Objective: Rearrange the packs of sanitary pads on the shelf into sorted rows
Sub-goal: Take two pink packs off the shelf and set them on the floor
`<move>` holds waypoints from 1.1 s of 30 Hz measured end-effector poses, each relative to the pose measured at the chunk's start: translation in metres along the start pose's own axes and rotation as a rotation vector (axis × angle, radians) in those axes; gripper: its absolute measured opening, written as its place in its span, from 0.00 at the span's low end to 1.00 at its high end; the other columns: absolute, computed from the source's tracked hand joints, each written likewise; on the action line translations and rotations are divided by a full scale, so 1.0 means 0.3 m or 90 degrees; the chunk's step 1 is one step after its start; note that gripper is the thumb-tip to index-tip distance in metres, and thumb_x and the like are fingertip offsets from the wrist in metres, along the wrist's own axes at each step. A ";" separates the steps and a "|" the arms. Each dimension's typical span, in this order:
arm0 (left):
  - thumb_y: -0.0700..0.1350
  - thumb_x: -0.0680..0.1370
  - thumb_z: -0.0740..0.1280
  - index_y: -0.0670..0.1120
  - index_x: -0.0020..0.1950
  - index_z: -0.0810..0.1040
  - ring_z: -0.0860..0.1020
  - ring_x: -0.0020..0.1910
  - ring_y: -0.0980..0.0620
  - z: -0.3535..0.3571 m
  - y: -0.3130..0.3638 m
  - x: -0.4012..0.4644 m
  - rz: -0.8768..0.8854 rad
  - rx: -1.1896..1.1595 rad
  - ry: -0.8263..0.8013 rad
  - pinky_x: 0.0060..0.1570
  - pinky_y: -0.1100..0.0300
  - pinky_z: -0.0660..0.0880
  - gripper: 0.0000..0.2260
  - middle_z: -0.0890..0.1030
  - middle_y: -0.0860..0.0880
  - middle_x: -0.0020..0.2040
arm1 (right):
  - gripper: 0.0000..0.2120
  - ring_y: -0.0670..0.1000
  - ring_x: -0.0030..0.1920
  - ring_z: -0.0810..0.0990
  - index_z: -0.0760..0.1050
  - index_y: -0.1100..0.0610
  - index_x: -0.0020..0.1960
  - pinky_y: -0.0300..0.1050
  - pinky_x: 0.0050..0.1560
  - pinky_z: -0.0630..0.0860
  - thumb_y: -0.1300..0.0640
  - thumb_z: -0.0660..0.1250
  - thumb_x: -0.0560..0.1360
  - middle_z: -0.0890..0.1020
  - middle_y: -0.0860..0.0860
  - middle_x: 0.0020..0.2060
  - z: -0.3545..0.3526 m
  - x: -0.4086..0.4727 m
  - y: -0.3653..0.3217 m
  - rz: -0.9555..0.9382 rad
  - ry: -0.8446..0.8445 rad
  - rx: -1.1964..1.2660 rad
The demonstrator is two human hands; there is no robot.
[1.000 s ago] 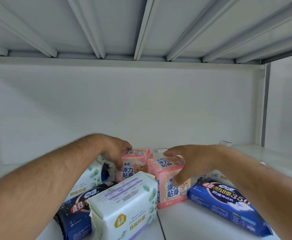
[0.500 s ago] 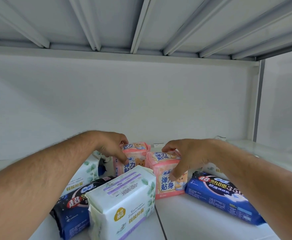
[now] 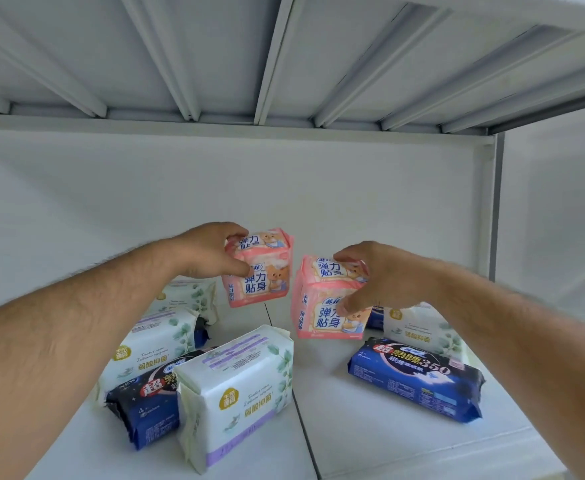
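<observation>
Two pink packs (image 3: 257, 268) (image 3: 329, 301) of sanitary pads hang above the shelf (image 3: 388, 427), one in each hand, both raised clear of the jumble lying below them. The left hand (image 3: 208, 252) holds the farther pink pack from its top, thumb on the near face and fingers (image 3: 235, 233) curled over the far edge; the right hand (image 3: 384, 277) grips the nearer pink pack the same way, thumb pressed on its printed front. Both forearms reach forward and slightly inward, palms down, wrists roughly level. Below the pink packs lie the unsorted rest: a white pack (image 3: 235, 393) standing askew in front of them, a dark blue pack (image 3: 145, 400) beside it to the left, two more white packs (image 3: 156, 337) (image 3: 187, 296) further left, a long blue pack (image 3: 415, 386) lying flat to the right and another white pack (image 3: 419, 330) behind that one. The step in hand appears to be pairing the matching pink packs; done well, they would be set down upright, side by side and touching, fronts outward, on a bare stretch of shelf, without knocking the white pack in front.
</observation>
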State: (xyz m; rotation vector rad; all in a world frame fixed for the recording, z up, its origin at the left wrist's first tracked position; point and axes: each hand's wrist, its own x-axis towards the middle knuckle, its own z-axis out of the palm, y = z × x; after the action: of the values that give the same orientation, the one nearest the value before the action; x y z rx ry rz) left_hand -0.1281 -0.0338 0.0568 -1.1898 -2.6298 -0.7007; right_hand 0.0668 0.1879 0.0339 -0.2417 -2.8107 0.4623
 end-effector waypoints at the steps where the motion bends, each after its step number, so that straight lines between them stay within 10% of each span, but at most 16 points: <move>1: 0.52 0.69 0.78 0.53 0.75 0.65 0.75 0.57 0.54 -0.014 0.025 -0.026 0.004 -0.001 0.019 0.56 0.62 0.70 0.38 0.72 0.54 0.66 | 0.34 0.46 0.52 0.80 0.71 0.44 0.65 0.41 0.52 0.73 0.47 0.82 0.63 0.79 0.39 0.54 -0.014 -0.022 0.001 -0.011 0.015 0.003; 20: 0.46 0.70 0.77 0.50 0.65 0.74 0.78 0.46 0.62 -0.034 0.644 -0.748 0.017 -0.025 0.139 0.43 0.67 0.74 0.25 0.74 0.55 0.54 | 0.19 0.43 0.39 0.85 0.79 0.46 0.54 0.42 0.38 0.83 0.46 0.80 0.66 0.82 0.41 0.43 -0.214 -0.828 -0.008 -0.116 0.023 0.066; 33: 0.45 0.70 0.77 0.52 0.59 0.77 0.83 0.44 0.58 0.048 0.682 -1.136 -0.011 -0.080 0.013 0.48 0.56 0.81 0.19 0.83 0.56 0.49 | 0.36 0.43 0.53 0.78 0.72 0.47 0.69 0.37 0.48 0.73 0.42 0.80 0.64 0.78 0.39 0.59 -0.089 -1.236 -0.070 -0.101 -0.020 -0.002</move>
State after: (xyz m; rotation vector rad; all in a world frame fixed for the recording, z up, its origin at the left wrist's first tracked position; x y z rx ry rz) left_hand 0.2519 -0.1362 -0.0002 -1.1853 -2.6173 -0.8872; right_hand 0.4234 0.0988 -0.0268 -0.0112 -2.8328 0.4296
